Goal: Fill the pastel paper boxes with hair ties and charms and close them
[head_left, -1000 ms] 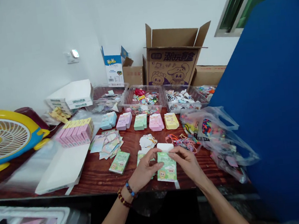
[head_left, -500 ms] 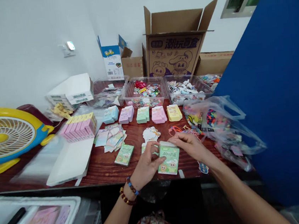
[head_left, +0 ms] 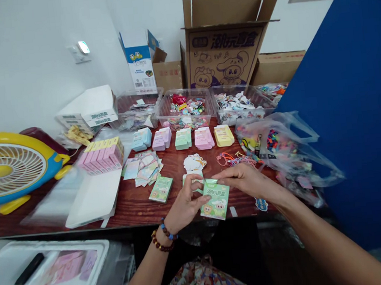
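Observation:
A small green cardboard box [head_left: 216,204] with cartoon figures is held upright, tilted a little, over the table's front edge. My left hand [head_left: 186,205] grips its left side between thumb and fingers. With closed fingertips, my right hand [head_left: 251,182] pinches the top flap, which lies nearly level with the box's top edge. Behind the left fingers another pale green piece [head_left: 194,177] is partly hidden. To the left lies a second green box [head_left: 161,189], beside a pile of printed cards [head_left: 145,167]. White cut-out stickers [head_left: 193,162] and colored cords [head_left: 235,159] lie beyond my hands.
Stacks of flat boxes, such as the yellow stack [head_left: 224,135], line the table's middle. Behind them stand clear plastic bins [head_left: 186,121] and a large open carton [head_left: 225,57]. A fan [head_left: 1,171] is at left; a plastic bag [head_left: 279,142] and blue panel [head_left: 345,121] are at right.
The top flap, raised half a second ago, has come down onto the box under my right fingers. My left hand keeps its hold. The camera view has shifted slightly.

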Available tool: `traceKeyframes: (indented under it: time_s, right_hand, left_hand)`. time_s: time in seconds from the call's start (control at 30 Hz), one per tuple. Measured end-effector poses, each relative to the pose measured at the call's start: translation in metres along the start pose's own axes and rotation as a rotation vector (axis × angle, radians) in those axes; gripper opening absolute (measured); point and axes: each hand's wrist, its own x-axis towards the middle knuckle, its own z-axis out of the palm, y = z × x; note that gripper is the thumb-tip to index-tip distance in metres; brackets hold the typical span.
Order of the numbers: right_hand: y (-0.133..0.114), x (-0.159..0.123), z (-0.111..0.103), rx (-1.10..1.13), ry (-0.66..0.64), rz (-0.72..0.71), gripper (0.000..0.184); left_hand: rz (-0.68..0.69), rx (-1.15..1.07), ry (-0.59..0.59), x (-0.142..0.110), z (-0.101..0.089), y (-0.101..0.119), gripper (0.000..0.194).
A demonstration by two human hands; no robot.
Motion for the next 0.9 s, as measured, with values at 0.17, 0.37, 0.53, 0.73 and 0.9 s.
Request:
traceKeyframes:
  time_s: [0.17, 0.37, 0.53, 0.73, 0.9]
  right_hand:
    - [0.003, -0.005, 0.009, -0.182, 0.053, -0.137, 0.026]
    - [0.007, -0.016, 0.024, -0.129, 0.172, -0.188, 0.033]
    - [0.017, -0.018, 0.034, -0.036, 0.27, -0.158, 0.027]
    - [0.02, -0.017, 0.034, 0.131, 0.22, -0.047, 0.028]
    - [0.027, -0.016, 0.034, 0.217, 0.126, 0.062, 0.03]
  left_hand:
    - [-0.005, 0.162, 0.086, 0.0, -0.001, -0.009, 0.041]
    - [0.005, 0.112, 0.161, 0.0, 0.0, -0.013, 0.052]
    - [0.002, 0.04, 0.09, 0.0, -0.001, -0.014, 0.05]
    - [0.004, 0.042, 0.055, 0.0, -0.007, -0.016, 0.045]
    - [-0.012, 0.148, -0.004, -0.003, -0.014, -0.019, 0.047]
